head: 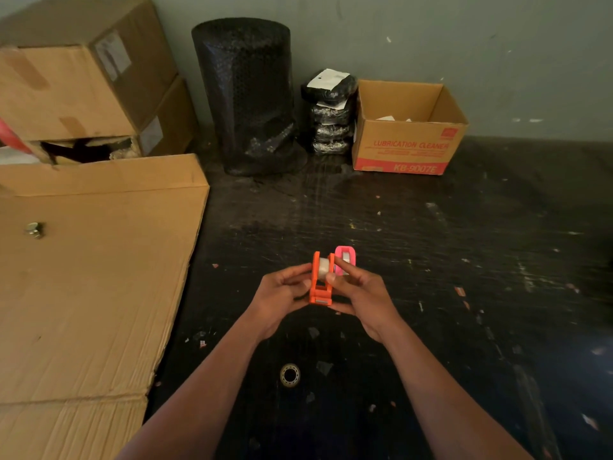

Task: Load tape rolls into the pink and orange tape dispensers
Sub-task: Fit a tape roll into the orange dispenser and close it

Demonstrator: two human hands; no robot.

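An orange tape dispenser (319, 290) is held up above the dark table, between both hands. My left hand (282, 293) grips its left side. My right hand (356, 293) grips its right side, with the thumb and a finger on the clear tape roll (323, 266) seated between the orange walls. A pink tape dispenser (345, 257) with a pale tape roll inside it stands on the table just behind my right fingers, partly hidden by them.
A flat cardboard sheet (93, 280) covers the left of the table, with stacked cartons (83, 88) behind it. A black bubble-wrap roll (248, 94), black packets (331, 114) and an open "Lubrication Cleaner" box (408, 151) line the back wall. A metal bearing ring (290, 375) lies near me.
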